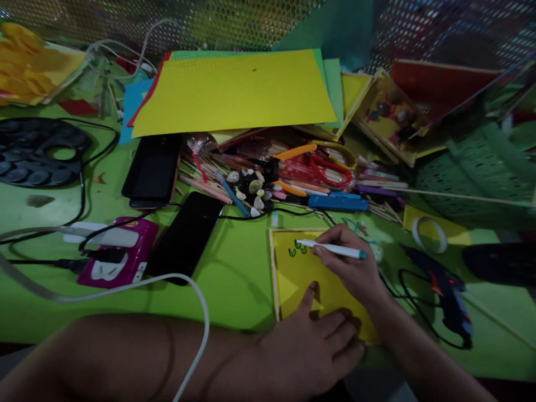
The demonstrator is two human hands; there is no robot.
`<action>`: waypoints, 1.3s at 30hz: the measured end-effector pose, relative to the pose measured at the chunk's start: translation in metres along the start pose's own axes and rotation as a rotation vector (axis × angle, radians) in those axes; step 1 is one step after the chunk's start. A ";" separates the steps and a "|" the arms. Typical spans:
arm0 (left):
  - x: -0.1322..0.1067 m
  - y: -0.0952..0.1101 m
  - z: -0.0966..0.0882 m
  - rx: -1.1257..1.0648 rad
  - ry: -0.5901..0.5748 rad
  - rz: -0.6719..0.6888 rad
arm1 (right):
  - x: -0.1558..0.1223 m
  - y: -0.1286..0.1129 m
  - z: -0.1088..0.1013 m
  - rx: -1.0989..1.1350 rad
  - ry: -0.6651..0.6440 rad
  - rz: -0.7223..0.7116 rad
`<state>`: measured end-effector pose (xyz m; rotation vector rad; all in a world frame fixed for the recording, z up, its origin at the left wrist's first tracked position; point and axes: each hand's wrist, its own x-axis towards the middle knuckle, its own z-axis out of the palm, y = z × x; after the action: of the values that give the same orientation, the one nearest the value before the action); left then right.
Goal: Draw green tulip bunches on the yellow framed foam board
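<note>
A white felt-tip marker with a green end [341, 250] is pinched in my right hand [349, 262]. Its tip meets the yellow board [288, 287], among several small green curved marks [298, 247] near the top left. Thin pale sticks edge the board on its left and top sides. My left hand [312, 346] lies over the lower part of the board with fingers spread, the thumb pointing up toward the marks. A small pale marker cap [274, 219] stands just above the board's top edge.
Beyond the board are pebbles [255, 187], scissors [330, 170] and loose sticks, under stacked coloured sheets [238, 92]. A glue gun [446, 296] with a red light lies right, near a green basket [473, 173]. Phones [188, 237], a purple power strip [121, 251] and cables lie left.
</note>
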<state>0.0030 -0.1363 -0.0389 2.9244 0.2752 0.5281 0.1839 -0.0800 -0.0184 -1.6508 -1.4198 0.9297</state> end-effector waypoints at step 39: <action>-0.001 0.001 0.003 -0.006 0.000 0.004 | -0.009 -0.002 -0.003 0.036 -0.104 -0.017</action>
<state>0.0039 -0.1382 -0.0419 2.9201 0.2676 0.5289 0.1841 -0.0886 -0.0148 -1.5812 -1.4752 1.0385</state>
